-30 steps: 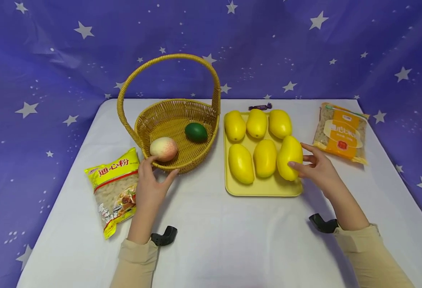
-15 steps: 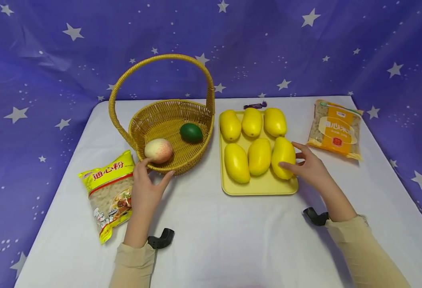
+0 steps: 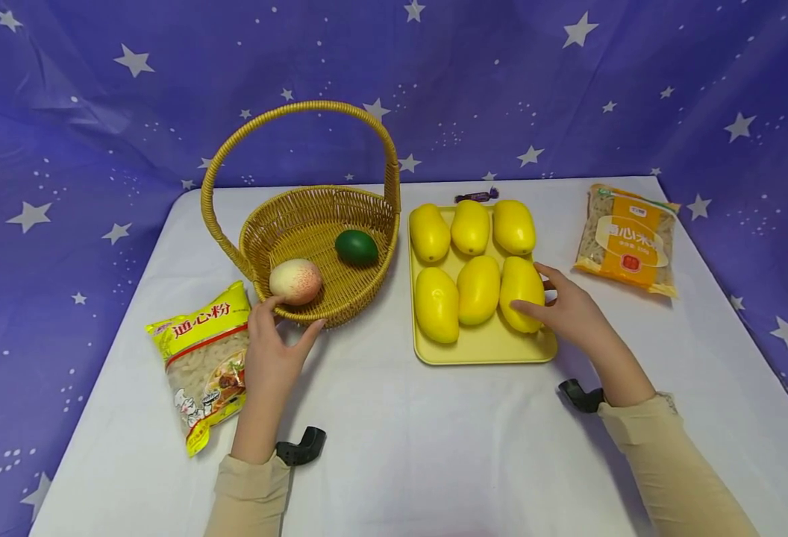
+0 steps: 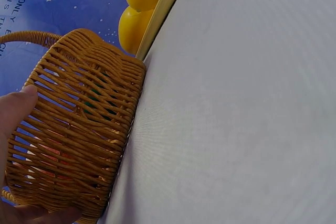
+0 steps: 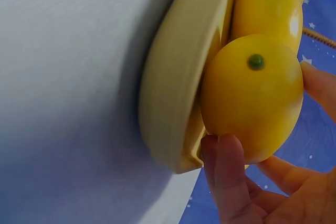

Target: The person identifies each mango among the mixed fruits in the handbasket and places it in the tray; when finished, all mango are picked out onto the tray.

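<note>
On the yellow tray (image 3: pixel 484 356) in the head view, my right hand (image 3: pixel 570 312) holds the front-right yellow mango (image 3: pixel 520 292) between thumb and fingers. A green stem dot shows on that mango's end in the right wrist view. My left hand (image 3: pixel 274 356) grips the front rim of the wicker basket (image 3: pixel 350 309); its thumb (image 4: pixel 20 107) lies against the woven wall in the left wrist view. Inside the basket are a pale pink peach (image 3: pixel 296 282) and a dark green oval fruit (image 3: pixel 357 247). Several other mangoes (image 3: pixel 472 227) lie in two rows on the tray.
A yellow-ended pasta bag (image 3: pixel 204 365) lies left of the basket, partly behind my left hand. Another bag with an orange label (image 3: pixel 629 240) is at the back right. A purple wrapped candy (image 3: pixel 477 195) sits behind the tray. A starry blue cloth (image 3: pixel 474 89) backs the table.
The held mango has come down and shifted left in my right hand, and the front-row mangoes beside it have slid left. My left hand stays at the basket. The head view has shifted slightly.
</note>
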A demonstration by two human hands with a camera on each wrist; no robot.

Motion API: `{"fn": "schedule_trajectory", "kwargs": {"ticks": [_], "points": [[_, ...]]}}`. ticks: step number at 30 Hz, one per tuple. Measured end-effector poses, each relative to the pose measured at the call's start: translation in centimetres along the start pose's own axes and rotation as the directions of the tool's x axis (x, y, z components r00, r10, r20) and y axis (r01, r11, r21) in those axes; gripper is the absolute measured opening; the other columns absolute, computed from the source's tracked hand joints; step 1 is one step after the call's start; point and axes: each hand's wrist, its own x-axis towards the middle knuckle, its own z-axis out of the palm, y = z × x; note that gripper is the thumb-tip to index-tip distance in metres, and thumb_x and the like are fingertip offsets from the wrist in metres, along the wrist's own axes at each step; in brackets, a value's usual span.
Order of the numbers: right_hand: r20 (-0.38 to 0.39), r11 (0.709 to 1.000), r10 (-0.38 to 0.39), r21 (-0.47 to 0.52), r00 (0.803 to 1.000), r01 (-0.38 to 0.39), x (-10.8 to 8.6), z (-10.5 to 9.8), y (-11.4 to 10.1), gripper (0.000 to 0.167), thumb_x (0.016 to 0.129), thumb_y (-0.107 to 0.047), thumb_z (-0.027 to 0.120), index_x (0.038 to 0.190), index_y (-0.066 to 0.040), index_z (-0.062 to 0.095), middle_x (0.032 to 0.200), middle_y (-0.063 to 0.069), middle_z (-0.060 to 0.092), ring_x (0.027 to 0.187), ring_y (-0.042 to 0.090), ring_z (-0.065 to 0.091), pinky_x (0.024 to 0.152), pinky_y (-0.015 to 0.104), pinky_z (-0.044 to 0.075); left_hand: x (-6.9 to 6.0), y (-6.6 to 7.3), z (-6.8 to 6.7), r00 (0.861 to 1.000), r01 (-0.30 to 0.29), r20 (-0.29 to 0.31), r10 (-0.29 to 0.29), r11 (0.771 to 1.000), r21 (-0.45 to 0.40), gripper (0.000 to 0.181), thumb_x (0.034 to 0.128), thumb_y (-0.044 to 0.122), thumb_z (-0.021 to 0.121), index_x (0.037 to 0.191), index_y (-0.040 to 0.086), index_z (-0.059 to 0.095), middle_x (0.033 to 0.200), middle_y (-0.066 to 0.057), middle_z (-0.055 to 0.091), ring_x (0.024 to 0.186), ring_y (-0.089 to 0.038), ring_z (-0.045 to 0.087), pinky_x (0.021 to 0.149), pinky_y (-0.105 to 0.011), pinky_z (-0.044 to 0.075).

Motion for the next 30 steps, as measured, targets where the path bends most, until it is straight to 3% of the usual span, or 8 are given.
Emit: {"fn": "schedule_trajectory", "kwargs": {"ticks": [10,17,22,30], "points": [[0.006,1.0,0.013,-0.026,1.0,-0.013,0.6,0.3,0.0,0.108,0.079,-0.071,0.06,0.155,-0.01,0.012,0.137,0.028,0.04,0.117,0.042,0.042,0.096,0.059,0.038,0.2,-0.1,0.0,1.0,-0.002,-0.001,0.002,1.0,-0.009,0.079,0.083,0.057,0.068,0.139,0.013,0.035,0.143,-0.016,0.03,0.118,-0.035,0.048,0.084,-0.057,0.044],[0.02,1.0,0.019,-0.009,1.0,-0.019,-0.1,0.3,-0.2,0.11,0.081,-0.071,0.057,0.156,-0.012,0.001,0.144,0.029,0.035,0.123,0.046,0.041,0.098,0.061,0.036,0.3,-0.6,0.0,1.0,0.001,-0.003,-0.001,1.0,-0.008,0.079,0.0828,0.057,0.068,0.139,0.012,0.035,0.144,-0.017,0.03,0.118,-0.035,0.048,0.084,-0.056,0.043],[-0.064,0.999,-0.022,0.043,0.998,0.025,-1.5,-0.4,-0.3,0.101,0.086,-0.063,0.058,0.156,-0.013,0.005,0.145,0.027,0.036,0.117,0.045,0.047,0.09,0.058,0.044,0.3,-0.7,0.0,1.0,-0.003,-0.009,0.003,1.0,-0.012,0.079,0.0827,0.055,0.069,0.139,0.012,0.035,0.143,-0.017,0.03,0.118,-0.035,0.047,0.085,-0.056,0.043],[-0.196,0.983,-0.135,0.094,0.971,0.155,-2.9,-0.3,-1.2,0.08,0.091,-0.047,0.062,0.153,-0.014,0.026,0.139,0.023,0.046,0.108,0.039,0.055,0.086,0.053,0.048,0.5,-0.8,-0.6,1.0,0.022,0.015,-0.021,0.999,-0.033,0.079,0.0826,0.054,0.07,0.139,0.011,0.034,0.143,-0.017,0.031,0.123,-0.035,0.046,0.09,-0.056,0.042]]}}
